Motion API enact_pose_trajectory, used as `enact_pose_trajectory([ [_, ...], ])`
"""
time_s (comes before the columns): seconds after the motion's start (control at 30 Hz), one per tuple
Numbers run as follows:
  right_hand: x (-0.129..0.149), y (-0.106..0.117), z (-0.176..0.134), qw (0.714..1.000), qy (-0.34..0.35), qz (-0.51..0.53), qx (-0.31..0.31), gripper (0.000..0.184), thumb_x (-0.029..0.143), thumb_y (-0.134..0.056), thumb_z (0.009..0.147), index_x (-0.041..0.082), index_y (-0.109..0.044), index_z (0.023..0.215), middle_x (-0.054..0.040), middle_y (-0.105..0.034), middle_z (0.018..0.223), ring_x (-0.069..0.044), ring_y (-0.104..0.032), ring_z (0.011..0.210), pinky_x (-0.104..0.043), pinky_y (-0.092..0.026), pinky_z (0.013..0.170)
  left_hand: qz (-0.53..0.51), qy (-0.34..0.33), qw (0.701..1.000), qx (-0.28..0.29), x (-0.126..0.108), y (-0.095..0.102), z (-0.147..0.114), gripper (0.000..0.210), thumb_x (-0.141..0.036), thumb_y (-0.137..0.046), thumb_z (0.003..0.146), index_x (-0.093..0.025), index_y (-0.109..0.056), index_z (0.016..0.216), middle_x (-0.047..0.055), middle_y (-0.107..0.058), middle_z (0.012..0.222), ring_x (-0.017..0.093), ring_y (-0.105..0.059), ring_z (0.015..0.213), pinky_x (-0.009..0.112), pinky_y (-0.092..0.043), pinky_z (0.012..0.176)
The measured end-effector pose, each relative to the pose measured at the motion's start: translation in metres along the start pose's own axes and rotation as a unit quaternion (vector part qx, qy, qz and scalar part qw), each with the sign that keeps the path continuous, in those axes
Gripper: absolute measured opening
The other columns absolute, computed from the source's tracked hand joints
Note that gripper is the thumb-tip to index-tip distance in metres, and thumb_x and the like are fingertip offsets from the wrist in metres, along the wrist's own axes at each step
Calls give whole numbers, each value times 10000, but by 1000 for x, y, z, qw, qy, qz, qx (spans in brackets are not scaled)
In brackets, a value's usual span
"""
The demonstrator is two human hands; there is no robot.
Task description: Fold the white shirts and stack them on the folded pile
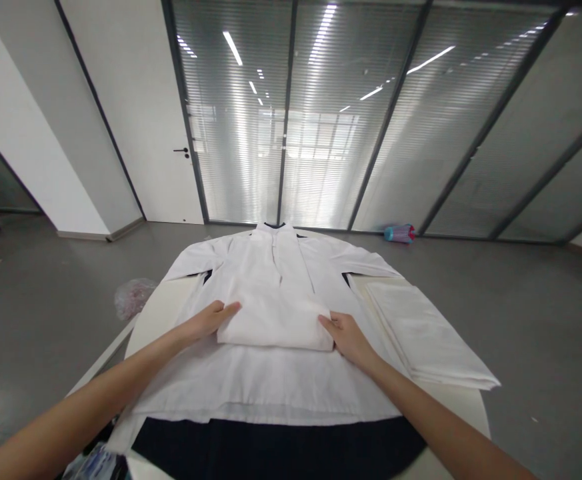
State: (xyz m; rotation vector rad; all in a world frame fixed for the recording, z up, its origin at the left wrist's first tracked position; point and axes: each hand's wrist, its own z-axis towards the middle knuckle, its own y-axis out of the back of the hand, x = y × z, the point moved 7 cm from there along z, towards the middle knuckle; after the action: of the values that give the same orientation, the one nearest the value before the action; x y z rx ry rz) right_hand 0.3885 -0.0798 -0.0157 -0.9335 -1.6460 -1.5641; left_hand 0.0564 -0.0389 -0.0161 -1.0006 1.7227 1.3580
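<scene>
A white long-sleeved shirt (301, 387) lies spread out on the table, collar at the far end and sleeves out to both sides. Over its middle is a folded white cloth (275, 323), pinched at both side edges. My left hand (213, 319) is closed on the cloth's left edge, thumb on top. On the right edge, my right hand (345, 333) grips it the same way; the fingers underneath are mostly hidden. Dark cloth (281, 450) shows beneath the shirt's hem at the near side.
Another folded white cloth (431, 333) rests on the right of the white table (151, 320). A clear plastic bag (133, 298) is on the floor at left, and a blue and pink item (399, 233) lies by the glass wall. Packaged items (95, 463) sit below the table's near left.
</scene>
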Motion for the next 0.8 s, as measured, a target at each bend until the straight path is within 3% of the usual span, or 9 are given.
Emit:
enact_pose_trajectory([
  [0.1, -1, 2, -5, 1000, 7, 4, -25, 320, 464, -511, 879, 171, -615, 805, 1, -545, 555, -165, -515, 498, -251, -329, 473, 0, 23, 999, 23, -5, -5, 0, 658, -804, -648, 620, -152, -574, 673, 4, -509, 604, 147, -452, 562, 248, -291, 489],
  [0.2, 4, 8, -13, 994, 51, -69, -75, 324, 484, -507, 894, 198, -578, 758, -10, -572, 603, -174, -533, 567, -259, -343, 528, -17, -39, 998, 36, -9, -9, -11, 648, -801, -602, 670, -167, -516, 569, -13, -416, 530, 118, -365, 516, 251, -216, 476],
  [0.3, 4, 5, -13, 985, 67, -139, -81, 336, 465, -479, 928, 205, -577, 739, -33, -629, 674, -198, -584, 649, -279, -381, 598, -1, -83, 996, 16, -5, -8, -21, 625, -769, -588, 717, -173, -486, 559, -21, -372, 527, 112, -341, 526, 245, -203, 484],
  [0.4, -1, 2, -9, 988, 54, -121, -80, 256, 420, -532, 912, 196, -644, 966, -59, -704, 796, -226, -652, 746, -296, -429, 653, 6, -90, 996, 24, 1, -9, -26, 626, -761, -601, 705, -181, -440, 536, -36, -319, 525, 92, -293, 517, 236, -177, 483],
  [0.5, -6, 1, -8, 992, 41, -90, -79, 426, 381, -541, 905, 184, -564, 1282, -49, -720, 789, -230, -672, 736, -302, -445, 646, -14, -71, 996, 47, 4, -11, -26, 630, -749, -655, 656, -175, -437, 514, -43, -311, 511, 74, -265, 497, 224, -161, 467],
  [0.6, -8, 1, -9, 992, 28, -100, -74, 645, 372, -507, 910, 117, -371, 1486, -18, -678, 674, -236, -649, 661, -312, -430, 608, -38, -66, 996, 45, 1, -10, -24, 611, -734, -675, 649, -154, -513, 552, -37, -371, 501, 70, -300, 472, 206, -182, 447],
  [0.7, -7, 2, -10, 988, 26, -127, -79, 736, 359, -470, 916, 69, -233, 1550, -17, -658, 655, -239, -637, 636, -319, -415, 591, -21, -70, 996, 44, -1, -9, -20, 609, -738, -641, 678, -131, -605, 642, -19, -454, 493, 84, -367, 428, 199, -226, 411],
  [0.8, -5, 5, -9, 982, 20, -159, -96, 732, 339, -464, 916, 101, -220, 1564, -29, -669, 686, -233, -642, 645, -315, -399, 593, 34, -66, 996, 50, -1, -8, -16, 588, -718, -619, 705, -130, -624, 697, -18, -481, 460, 97, -396, 356, 204, -233, 367],
])
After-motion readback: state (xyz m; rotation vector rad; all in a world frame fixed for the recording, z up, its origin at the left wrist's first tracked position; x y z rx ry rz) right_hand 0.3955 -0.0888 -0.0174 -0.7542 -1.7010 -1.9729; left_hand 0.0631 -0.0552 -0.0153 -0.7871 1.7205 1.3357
